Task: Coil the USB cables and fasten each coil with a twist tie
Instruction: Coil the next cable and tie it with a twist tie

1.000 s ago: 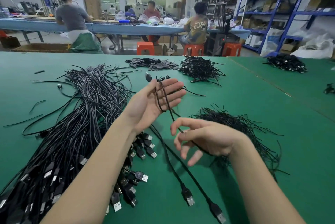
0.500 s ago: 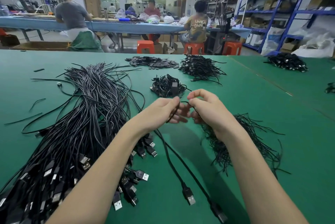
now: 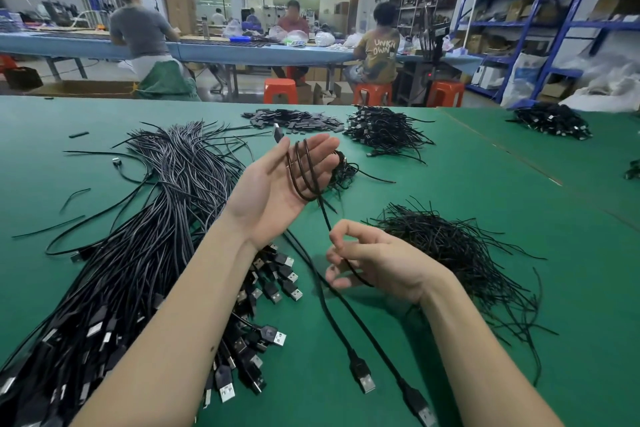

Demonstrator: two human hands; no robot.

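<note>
USB cable (image 3: 304,174): thin, black, looped approx. 3 turns over left hand (image 3: 277,191), which is palm-up, fingers straight, serving as winding form. Right hand (image 3: 374,264) pinches the trailing run to feed it. Both held above bench centre. Twist ties (image 3: 457,253) heaped to the right; no tie fitted yet.

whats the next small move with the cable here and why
Probably one more wrap: the right hand pinches the cable just below the open left hand, which already carries a few loops across its fingers. Two long tails still trail on the green table, so coiling isn't finished.
</note>
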